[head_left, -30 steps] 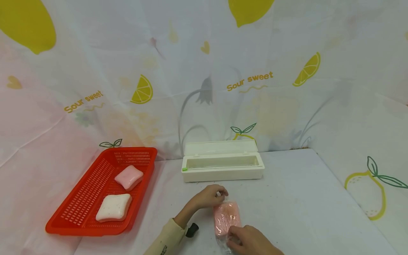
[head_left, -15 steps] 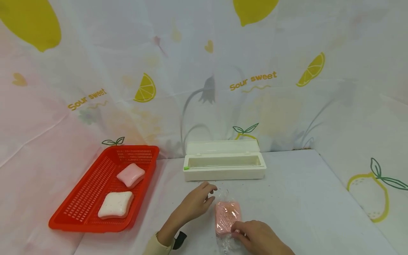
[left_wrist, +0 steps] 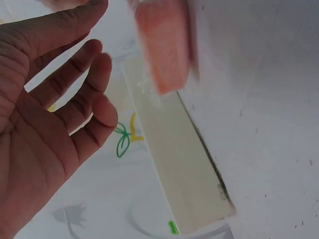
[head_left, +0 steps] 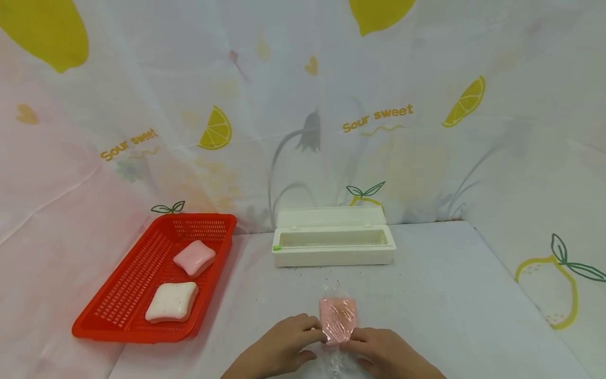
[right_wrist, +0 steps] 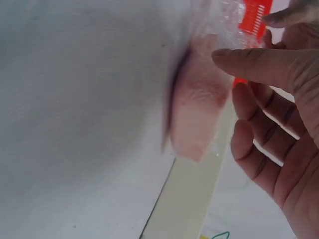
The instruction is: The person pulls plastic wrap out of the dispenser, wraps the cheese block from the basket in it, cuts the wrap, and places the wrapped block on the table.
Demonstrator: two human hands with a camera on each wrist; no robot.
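One pink soap bar (head_left: 338, 316) in clear film (head_left: 336, 360) lies on the desk (head_left: 440, 279), the left hand (head_left: 289, 341) at its eight o'clock and the right hand (head_left: 380, 348) at four, both loosely curved and gaping; a cling-film dispenser (head_left: 333, 257) stands at twelve.

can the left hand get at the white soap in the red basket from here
Probably yes: the red basket is open on top and nothing covers the white soap. The left hand would only need to clear the basket's rim.
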